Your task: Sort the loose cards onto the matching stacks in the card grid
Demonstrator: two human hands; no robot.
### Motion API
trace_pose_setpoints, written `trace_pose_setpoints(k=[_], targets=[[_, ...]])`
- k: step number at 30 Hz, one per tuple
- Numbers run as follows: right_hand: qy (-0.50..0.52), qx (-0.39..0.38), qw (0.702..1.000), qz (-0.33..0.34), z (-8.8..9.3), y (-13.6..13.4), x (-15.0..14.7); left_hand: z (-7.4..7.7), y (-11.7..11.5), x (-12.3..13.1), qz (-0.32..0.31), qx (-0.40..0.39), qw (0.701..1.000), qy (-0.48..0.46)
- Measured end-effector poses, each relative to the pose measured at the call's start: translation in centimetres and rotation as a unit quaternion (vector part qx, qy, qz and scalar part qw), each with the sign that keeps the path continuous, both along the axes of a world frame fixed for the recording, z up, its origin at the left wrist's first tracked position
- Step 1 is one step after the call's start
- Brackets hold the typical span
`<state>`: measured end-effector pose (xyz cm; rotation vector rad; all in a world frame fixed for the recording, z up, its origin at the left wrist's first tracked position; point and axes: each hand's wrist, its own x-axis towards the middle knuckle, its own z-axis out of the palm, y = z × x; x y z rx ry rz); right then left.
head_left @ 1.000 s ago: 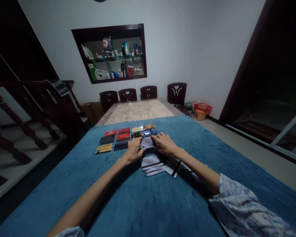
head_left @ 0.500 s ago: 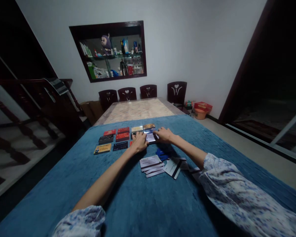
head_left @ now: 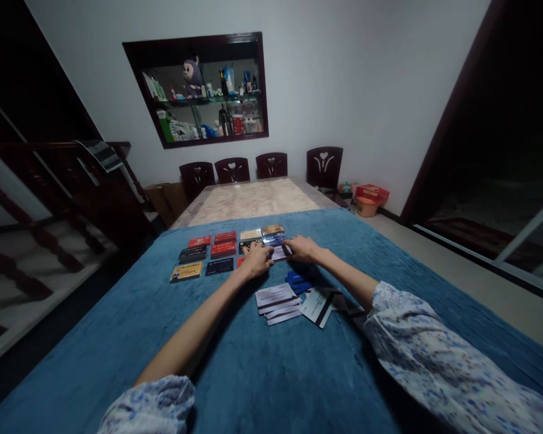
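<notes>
A white card [head_left: 279, 253] lies between my two hands at the right end of rows of stacked plastic cards. My left hand [head_left: 256, 260] has its thumb and fingers at the card's left edge, partly covering the black cards [head_left: 244, 248] and a red card [head_left: 239, 262]. At the card's right edge, the fingertips of my right hand [head_left: 302, 248] press in. Just beyond it sits a blue card stack [head_left: 275, 240]. Nearer me are loose white cards [head_left: 278, 298] with dark stripes, a tilted pale card [head_left: 317, 306] and several blue cards [head_left: 299, 281].
Left of my hands stand red stacks [head_left: 223, 249], a dark stack [head_left: 192, 254], a yellow stack [head_left: 186, 271] and a navy stack [head_left: 219, 266]. A blue cloth [head_left: 235, 374] covers the table's near part. Dark chairs [head_left: 271, 166] line the far end.
The white card between my hands shows less of its face, and more of the blue stack behind it is visible. Both hands stay almost in place; the view shifts slightly.
</notes>
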<state>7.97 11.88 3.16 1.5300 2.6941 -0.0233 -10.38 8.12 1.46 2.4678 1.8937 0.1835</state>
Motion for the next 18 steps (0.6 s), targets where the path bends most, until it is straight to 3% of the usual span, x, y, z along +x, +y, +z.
trace_pose_setpoints(k=[9, 18], targets=[[0.046, -0.022, 0.999, 0.001, -0.18, 0.36, 0.36, -0.18, 0.19, 0.15, 0.009, 0.006, 1.000, -0.025], [0.042, 0.012, 0.999, 0.017, -0.90, -0.08, 0.58, -0.27, -0.42, 0.09, 0.000, 0.036, 0.999, -0.022]])
